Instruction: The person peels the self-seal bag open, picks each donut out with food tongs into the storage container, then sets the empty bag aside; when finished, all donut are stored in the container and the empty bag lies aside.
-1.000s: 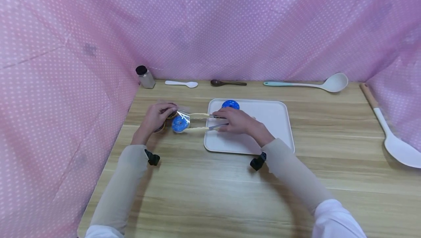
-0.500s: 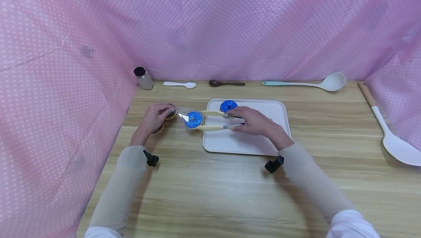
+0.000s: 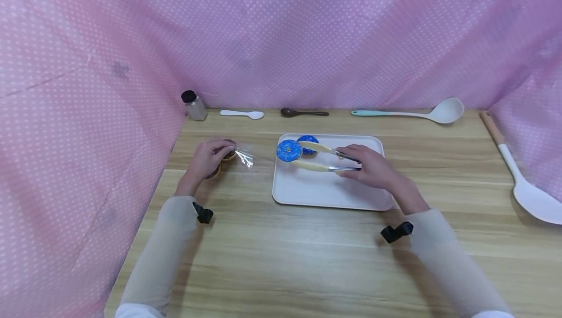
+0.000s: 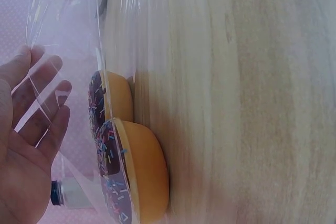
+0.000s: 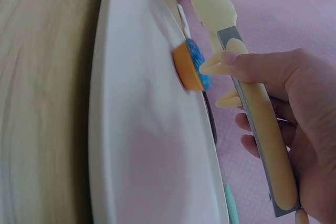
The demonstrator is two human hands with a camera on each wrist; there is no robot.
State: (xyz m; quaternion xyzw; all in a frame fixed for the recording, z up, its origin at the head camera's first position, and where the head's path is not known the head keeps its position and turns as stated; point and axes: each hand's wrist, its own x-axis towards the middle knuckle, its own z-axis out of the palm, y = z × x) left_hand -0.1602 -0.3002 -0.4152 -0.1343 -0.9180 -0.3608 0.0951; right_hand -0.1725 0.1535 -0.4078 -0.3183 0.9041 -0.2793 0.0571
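Holding a clear plastic bag open at its mouth, the left hand pinches the film while two chocolate-frosted donuts sit inside, right against its palm. To its right, the right hand squeezes cream tongs whose tips clamp a blue donut above the near-left corner of the white tray, just in front of a second blue donut. A slack squeeze could drop the raised donut onto the tray edge, or it could bump its neighbour. No brand, label or writing is readable anywhere.
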